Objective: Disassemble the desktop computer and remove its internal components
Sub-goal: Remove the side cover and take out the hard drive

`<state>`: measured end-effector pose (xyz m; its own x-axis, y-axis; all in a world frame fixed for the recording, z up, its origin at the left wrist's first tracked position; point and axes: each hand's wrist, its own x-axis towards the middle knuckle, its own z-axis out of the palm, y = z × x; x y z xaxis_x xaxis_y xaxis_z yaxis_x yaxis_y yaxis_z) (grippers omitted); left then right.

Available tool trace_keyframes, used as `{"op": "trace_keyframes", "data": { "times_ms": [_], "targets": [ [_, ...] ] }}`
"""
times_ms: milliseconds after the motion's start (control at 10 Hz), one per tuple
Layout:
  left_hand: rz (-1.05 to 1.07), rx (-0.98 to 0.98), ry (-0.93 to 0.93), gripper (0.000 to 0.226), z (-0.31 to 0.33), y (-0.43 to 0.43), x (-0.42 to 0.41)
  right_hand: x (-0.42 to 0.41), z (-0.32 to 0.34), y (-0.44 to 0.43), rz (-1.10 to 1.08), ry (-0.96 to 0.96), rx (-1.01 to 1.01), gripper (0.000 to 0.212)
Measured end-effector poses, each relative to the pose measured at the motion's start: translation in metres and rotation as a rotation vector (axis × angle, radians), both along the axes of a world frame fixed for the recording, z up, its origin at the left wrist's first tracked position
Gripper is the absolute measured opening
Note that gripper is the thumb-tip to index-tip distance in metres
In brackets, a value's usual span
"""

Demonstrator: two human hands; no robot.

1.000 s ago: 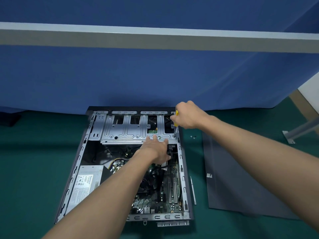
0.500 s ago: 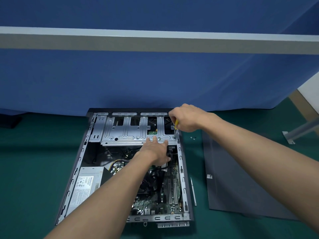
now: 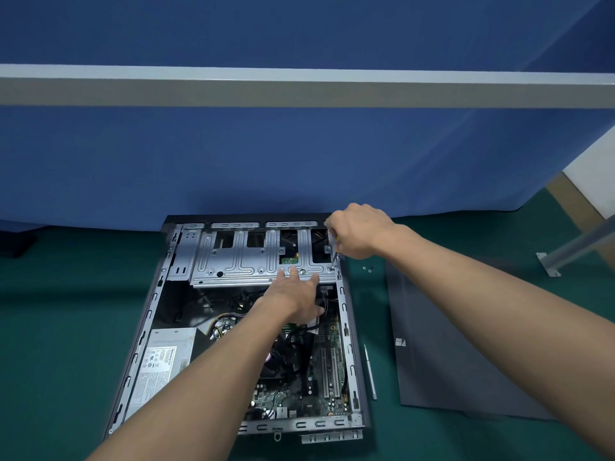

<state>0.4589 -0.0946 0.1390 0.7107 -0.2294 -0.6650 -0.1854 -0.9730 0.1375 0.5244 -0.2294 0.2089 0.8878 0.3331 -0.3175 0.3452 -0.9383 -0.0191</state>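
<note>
Green tabletop before a blue partition carries the open case, lying flat. At the case's far end, the left hand rests straight, slightly spread fingers on the drive cage. The right hand has its fingers curled round a screwdriver, whose tip is at the cage's right corner. A side panel lies right of the case.

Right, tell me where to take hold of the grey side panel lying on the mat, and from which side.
Take the side panel by its near short edge, coming from your own side. It lies flat and thin on the mat, so fingers must slide under an edge. That edge looks free, while the one toward the case has a metal strip and loose screws nearby.
</note>
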Motion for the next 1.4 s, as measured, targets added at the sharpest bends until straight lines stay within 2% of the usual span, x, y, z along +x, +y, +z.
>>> {"op": "trace_keyframes", "data": {
  "times_ms": [100, 200, 300, 400, 500, 600, 700, 800, 900, 1000, 1100, 1200, 1300, 1400],
  "targets": [
    [-0.004, 0.005, -0.003, 0.077, -0.001, 0.000, 0.000, 0.000, 0.000, -0.003, 0.033, 0.086, 0.050, 0.025],
    [-0.003, 0.012, 0.000, 0.077, -0.002, -0.001, 0.001, -0.004, -0.006, -0.004, 0.030, 0.053, 0.016, 0.009],
    [-0.004, 0.014, 0.003, 0.077, -0.002, -0.001, 0.001, -0.002, -0.007, -0.004, -0.041, -0.018, -0.142, 0.047],
    [0.000, 0.006, 0.001, 0.077, -0.002, -0.001, 0.001, -0.002, -0.008, -0.003, -0.033, -0.061, -0.135, 0.032],
    [0.004, 0.003, -0.001, 0.077, -0.002, 0.000, 0.000, -0.003, -0.007, -0.002, -0.047, -0.047, -0.037, 0.016],
    [0.012, -0.005, -0.001, 0.077, -0.002, 0.000, 0.000, -0.001, -0.002, 0.000, -0.031, 0.056, 0.110, 0.020],
    [0.009, -0.002, -0.003, 0.077, -0.003, 0.000, 0.001, -0.003, -0.004, 0.000, -0.013, 0.088, 0.072, 0.009],
    [0.004, 0.006, -0.001, 0.077, -0.003, -0.001, 0.001, -0.001, -0.005, -0.001, -0.054, -0.007, -0.088, 0.048],
    [0.007, 0.000, 0.003, 0.076, -0.003, -0.001, 0.001, 0.001, -0.005, 0.000, -0.046, -0.030, -0.082, 0.042],
    [0.008, -0.003, -0.001, 0.076, -0.004, 0.000, 0.001, 0.002, -0.003, 0.001, -0.015, -0.034, -0.005, 0.021],
    [0.006, 0.003, 0.001, 0.077, -0.004, 0.000, 0.001, 0.003, -0.006, 0.000, -0.017, 0.024, 0.080, 0.009],
    [0.003, 0.007, 0.007, 0.077, -0.004, 0.000, 0.001, 0.000, -0.011, -0.001, -0.060, -0.003, 0.002, 0.038],
    [0.007, 0.002, 0.003, 0.077, -0.004, 0.000, 0.001, -0.001, -0.013, 0.000, -0.080, -0.100, -0.069, 0.050],
    [0.006, 0.000, 0.000, 0.076, -0.004, 0.000, 0.000, 0.000, -0.009, 0.001, -0.050, -0.074, -0.027, 0.031]
  ]
}}
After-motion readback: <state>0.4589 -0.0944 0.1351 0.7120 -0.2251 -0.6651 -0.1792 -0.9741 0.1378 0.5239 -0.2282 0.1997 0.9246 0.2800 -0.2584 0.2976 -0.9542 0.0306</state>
